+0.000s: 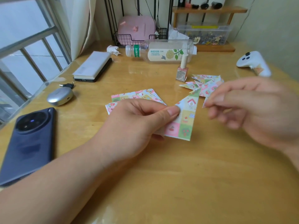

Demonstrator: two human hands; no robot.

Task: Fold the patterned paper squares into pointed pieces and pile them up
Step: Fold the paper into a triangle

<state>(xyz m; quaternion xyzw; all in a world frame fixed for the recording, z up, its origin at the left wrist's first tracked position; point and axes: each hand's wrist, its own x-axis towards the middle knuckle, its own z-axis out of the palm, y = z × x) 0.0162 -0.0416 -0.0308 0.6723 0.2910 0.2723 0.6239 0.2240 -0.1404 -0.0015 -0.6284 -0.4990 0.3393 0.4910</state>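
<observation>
My left hand (142,120) pinches a folded patterned paper piece (186,117) with a sharp tip pointing up and away, held just above the wooden table. My right hand (252,110) is blurred, hovers to the right of that piece, and its fingers are loosely curled; a small bit of paper edge shows at its fingertips, but I cannot tell if it holds it. Flat patterned squares (137,96) lie behind my left hand. A pile of folded pointed pieces (203,84) lies behind my right hand.
A dark phone (29,143) lies at the left, with a silver earbud case (60,96) beyond it. A nail polish bottle (182,71) stands by the pile. Further back are a lying plastic bottle (161,51), a book (93,66) and a white controller (254,62).
</observation>
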